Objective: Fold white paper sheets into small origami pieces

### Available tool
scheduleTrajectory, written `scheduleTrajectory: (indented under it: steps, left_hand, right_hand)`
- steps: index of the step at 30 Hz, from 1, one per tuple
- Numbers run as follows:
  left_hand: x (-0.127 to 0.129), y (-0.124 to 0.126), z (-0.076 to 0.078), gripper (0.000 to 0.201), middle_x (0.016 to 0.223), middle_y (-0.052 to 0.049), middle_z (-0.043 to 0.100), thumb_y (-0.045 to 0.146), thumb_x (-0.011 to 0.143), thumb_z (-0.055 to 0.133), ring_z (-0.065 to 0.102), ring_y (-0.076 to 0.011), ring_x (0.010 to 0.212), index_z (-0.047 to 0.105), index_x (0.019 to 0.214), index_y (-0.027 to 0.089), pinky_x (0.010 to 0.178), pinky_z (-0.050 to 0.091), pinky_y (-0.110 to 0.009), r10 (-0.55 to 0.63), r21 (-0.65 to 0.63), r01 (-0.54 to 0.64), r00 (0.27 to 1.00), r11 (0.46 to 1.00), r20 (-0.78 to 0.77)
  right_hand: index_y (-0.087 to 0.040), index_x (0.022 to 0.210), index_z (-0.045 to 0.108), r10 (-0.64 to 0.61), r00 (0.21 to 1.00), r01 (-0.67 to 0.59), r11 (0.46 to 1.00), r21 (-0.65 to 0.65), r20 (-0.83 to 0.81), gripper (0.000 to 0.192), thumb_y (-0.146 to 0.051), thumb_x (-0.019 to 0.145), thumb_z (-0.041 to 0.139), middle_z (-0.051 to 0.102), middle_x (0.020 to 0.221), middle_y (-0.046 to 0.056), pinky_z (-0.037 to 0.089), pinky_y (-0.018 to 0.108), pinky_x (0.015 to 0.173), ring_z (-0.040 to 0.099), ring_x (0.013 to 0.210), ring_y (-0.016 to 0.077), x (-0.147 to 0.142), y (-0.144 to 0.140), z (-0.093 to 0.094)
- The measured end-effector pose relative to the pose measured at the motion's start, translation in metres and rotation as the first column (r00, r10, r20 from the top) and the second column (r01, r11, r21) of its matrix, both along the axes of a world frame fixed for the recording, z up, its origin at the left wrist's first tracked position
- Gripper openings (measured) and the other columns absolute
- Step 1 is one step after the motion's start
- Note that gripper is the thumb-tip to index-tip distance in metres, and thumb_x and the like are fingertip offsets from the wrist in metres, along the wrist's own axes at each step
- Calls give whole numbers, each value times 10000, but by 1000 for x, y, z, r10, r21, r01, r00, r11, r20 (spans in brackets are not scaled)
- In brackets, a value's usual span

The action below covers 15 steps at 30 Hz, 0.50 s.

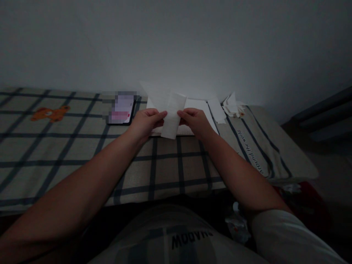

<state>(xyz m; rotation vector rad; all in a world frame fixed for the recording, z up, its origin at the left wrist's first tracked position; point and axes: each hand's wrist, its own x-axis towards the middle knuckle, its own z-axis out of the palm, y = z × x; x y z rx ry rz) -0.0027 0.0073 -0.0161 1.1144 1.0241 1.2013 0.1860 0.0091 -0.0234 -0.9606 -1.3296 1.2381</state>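
The paper is white. The cloth is beige, with dark blue lines in checks. The bear shape is orange; the wall looks grey.

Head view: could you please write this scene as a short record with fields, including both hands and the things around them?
Left hand: the left hand pinches white paper with thumb and fingers
Right hand: the right hand pinches the same paper, at its right edge
Paper shape: narrow strip in front, wider pointed part behind, at upper left
Under the hands: white sheets on a checked cloth
Left side: phone, screen lit; farther left, an orange figure
Right side: loose pile of folded paper pieces
Light: dim
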Motion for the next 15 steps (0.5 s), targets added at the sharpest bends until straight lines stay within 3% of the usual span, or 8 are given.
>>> scheduleTrajectory:
  steps: [15]
  left_hand:
    - [0,-1,4,313,598,32,540,287,654,822,504,-66,555,540,572,178,576,459,-187,-14,-33,17,997,999,78]
  right_hand:
    - [-176,735,729,39,991,-48,996,-69,-128,427,-548,605,895,724,751,15,625,375,809,677,728,154,-2,1,1]
